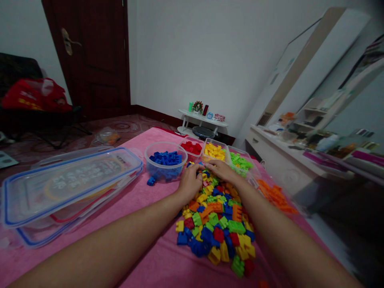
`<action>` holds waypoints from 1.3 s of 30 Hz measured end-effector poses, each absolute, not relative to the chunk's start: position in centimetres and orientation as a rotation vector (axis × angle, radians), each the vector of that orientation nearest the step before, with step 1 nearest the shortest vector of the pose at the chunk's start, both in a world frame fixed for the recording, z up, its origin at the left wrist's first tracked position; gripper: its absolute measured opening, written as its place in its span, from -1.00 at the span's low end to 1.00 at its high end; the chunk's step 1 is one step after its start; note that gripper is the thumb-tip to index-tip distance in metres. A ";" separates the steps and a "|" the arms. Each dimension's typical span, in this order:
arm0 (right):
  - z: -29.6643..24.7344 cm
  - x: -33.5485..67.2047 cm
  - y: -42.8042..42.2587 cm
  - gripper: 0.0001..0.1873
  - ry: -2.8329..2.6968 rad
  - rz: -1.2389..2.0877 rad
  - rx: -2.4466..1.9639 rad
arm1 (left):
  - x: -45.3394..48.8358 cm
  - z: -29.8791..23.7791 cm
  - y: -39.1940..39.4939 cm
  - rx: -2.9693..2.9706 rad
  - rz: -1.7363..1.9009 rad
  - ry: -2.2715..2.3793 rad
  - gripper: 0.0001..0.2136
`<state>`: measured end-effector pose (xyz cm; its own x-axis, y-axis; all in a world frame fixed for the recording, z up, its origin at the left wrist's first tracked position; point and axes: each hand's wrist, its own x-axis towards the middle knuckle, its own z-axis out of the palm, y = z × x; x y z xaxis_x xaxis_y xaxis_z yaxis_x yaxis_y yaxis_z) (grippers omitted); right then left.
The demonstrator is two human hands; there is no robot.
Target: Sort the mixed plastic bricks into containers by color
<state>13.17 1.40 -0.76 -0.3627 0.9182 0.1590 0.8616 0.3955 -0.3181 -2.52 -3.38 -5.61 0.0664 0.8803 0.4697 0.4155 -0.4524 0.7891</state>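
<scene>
Mixed bricks (213, 218): lay heaped on the pink cloth (162, 256), in 5 colours jumbled together, nearer than both hands for the most part.
Left hand (191, 182): rested at the heap's far end, bent down among the pieces; could not tell whether closed on 1.
Right hand (220, 170): rested just beside the left, curled over the same far end; could not tell whether pinching anything.
Round tub (149, 160): stood left of both hands, full of blue bricks (168, 158).
1 loose blue brick (151, 181): lay outside, just beside the tub.
3 clear boxes (228, 154): stood beyond the heap, holding red bricks (192, 148), yellow bricks (215, 152) and green bricks (241, 161).
Orange bricks (276, 196): lay at the right, partly hidden.
Lids (72, 184): lay stacked at the left.
Heap work: seemed to be picking through jumbled pieces with 2 hands.
Next pinch: seemed to call for separating single pieces by fingertip, without scattering the rest.
</scene>
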 end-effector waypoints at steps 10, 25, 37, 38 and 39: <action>-0.2 15.1 -2.8 -0.83 -1.975 0.380 -1.616 | -2.7 -5.5 -3.5 1.939 1.344 1.296 -0.71; 0.4 13.4 -5.7 -0.64 -2.447 0.120 -1.766 | -2.7 -5.9 -3.3 2.027 1.286 1.321 -0.73; 6.4 14.6 -9.8 -0.80 -2.548 0.404 -1.660 | -2.7 -5.3 -4.3 2.382 0.879 1.420 -0.62; 6.0 14.3 -9.6 -0.81 -2.521 0.389 -1.635 | -2.7 -5.2 -4.2 2.393 0.873 1.409 -0.63; 5.3 13.9 -9.2 -0.82 -2.486 0.365 -1.615 | -2.8 -5.2 -4.2 2.405 0.875 1.387 -0.64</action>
<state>13.93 -9.20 5.34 -0.4073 0.9133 -0.0034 0.8757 0.3894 -0.2856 -2.81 -4.17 -5.19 0.3735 0.8457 0.3811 0.7083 -0.5253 0.4715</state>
